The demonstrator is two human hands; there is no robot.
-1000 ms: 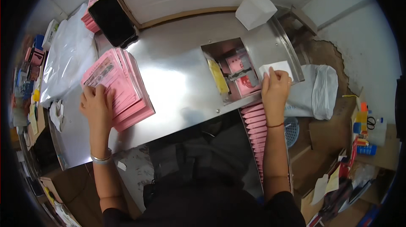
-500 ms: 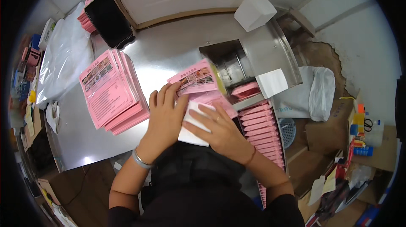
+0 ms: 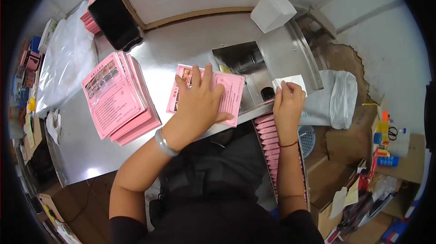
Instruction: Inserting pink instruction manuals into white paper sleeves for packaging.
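My left hand [image 3: 196, 103] lies with fingers spread on a pink printed sheet [image 3: 231, 92]. The sheet is on the metal table, with small food pictures partly hidden under the fingers. To the right, my right hand [image 3: 289, 107] has its fingertips pinched at the near edge of a white folded paper square [image 3: 297, 82] on the metal ledge. Between the hands is a rectangular opening [image 3: 238, 60] in the tabletop. A thick stack of matching pink printed sheets [image 3: 113, 94] sits left of my left hand.
Below the ledge, a tray holds a row of pink packets [image 3: 268, 140]. A black phone [image 3: 113, 19] leans at the far left near more pink sheets. Clear plastic film [image 3: 68, 57] covers the left side. A white box [image 3: 272, 13] stands far right; a plastic bag [image 3: 343, 101] hangs beside the table.
My right hand has left the white folded paper near me and moved right to the square on the ledge. The pink sheet under my left hand has turned. The pink packet in the opening is gone.
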